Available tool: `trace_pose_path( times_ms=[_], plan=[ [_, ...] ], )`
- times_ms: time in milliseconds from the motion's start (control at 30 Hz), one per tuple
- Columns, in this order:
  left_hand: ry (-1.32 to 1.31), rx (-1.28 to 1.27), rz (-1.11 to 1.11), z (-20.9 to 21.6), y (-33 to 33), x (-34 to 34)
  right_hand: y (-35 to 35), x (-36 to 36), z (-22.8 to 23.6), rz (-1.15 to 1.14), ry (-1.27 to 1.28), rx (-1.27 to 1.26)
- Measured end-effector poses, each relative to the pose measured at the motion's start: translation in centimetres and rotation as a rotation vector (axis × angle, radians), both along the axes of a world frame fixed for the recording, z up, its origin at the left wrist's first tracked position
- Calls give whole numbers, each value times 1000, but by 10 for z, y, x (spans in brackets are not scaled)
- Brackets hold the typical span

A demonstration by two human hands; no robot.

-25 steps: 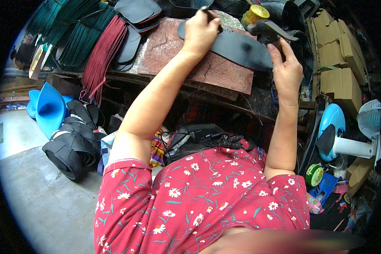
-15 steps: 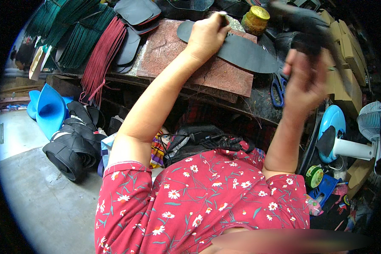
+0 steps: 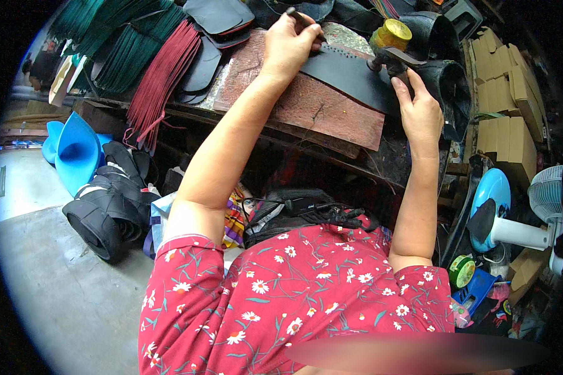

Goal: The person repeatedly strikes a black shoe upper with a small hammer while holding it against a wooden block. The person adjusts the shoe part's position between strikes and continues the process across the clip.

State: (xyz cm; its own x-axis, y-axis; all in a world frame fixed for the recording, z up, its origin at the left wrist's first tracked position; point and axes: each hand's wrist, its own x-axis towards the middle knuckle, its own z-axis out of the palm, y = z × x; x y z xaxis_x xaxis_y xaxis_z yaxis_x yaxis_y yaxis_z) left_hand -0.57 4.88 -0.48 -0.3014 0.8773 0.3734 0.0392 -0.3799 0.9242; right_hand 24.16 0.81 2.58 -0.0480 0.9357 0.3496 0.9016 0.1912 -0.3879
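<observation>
My left hand is closed around a dark rod-like punch, held over the left end of a black sole-shaped sheet. Small holes run along the sheet's far edge. Beneath it lies a reddish-brown slab on the workbench. My right hand grips a dark hammer, its head above the right part of the sheet and apart from the punch. The left tip of the sheet is hidden by my left hand.
A yellow-lidded jar stands behind the sheet. Red strips, green strips and dark sole-shaped pieces lie at the left. Cardboard boxes and a fan are on the right; black rolls sit lower left.
My right hand has brought the hammer down and left, from a blurred raised position. My left hand has shifted slightly left with the punch. The blue-handled scissors seen earlier are now hidden.
</observation>
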Motion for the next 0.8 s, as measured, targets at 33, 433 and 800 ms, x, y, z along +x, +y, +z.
trace_pose_path(
  times_ms=[33, 433, 800],
  plan=[
    [85, -91, 21, -1, -1, -2, 1, 0, -1, 15, 20, -16],
    [450, 12, 60, 1, -5, 2, -25, -8, 71, 447, 830, 379],
    [-5, -67, -34, -12, 9, 7, -4, -1, 16, 111, 361, 150]
  ],
)
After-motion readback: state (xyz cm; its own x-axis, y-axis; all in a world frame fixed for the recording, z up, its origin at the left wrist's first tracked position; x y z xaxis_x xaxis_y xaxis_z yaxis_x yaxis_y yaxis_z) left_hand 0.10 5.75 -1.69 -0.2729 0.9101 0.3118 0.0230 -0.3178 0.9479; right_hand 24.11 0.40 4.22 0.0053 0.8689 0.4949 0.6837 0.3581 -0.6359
